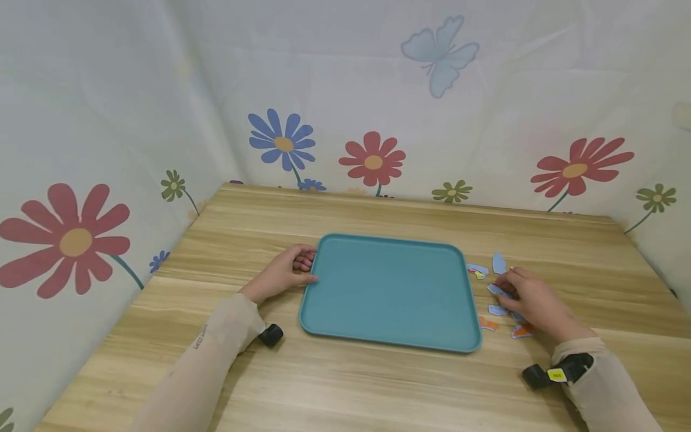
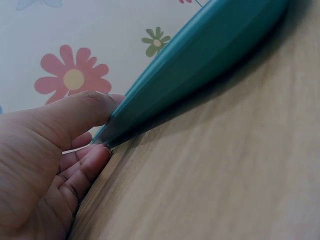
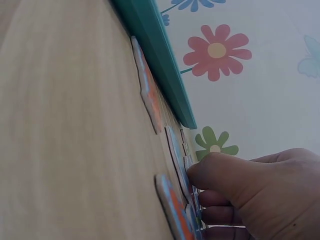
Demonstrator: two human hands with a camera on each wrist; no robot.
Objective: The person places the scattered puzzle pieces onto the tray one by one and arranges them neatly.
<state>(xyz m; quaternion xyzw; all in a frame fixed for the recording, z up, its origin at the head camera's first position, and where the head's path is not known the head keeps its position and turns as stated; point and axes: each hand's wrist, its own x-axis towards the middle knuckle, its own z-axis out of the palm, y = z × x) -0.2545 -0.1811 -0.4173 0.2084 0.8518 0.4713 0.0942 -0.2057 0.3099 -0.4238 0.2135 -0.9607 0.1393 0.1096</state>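
Observation:
A teal rectangular tray (image 1: 388, 288) lies on the wooden table. My left hand (image 1: 283, 273) grips its left rim; in the left wrist view the thumb rests at the top of the rim and the fingertips (image 2: 100, 152) sit at its lower edge. Several flat jigsaw pieces, blue and orange, lie right of the tray. My right hand (image 1: 531, 300) reaches over them, loosely bent thumb and fingers on either side of a blue piece (image 1: 496, 290). In the right wrist view the thumb is right at the pieces, close to the tabletop, and the other fingertips are partly hidden.
A pale blue piece (image 1: 499, 264) lies beyond the right hand, and orange pieces (image 1: 521, 331) lie nearer my body. One orange piece (image 1: 488, 324) is close to the tray's right edge. A flower-print cloth (image 1: 335, 78) hangs behind the table (image 1: 345, 390).

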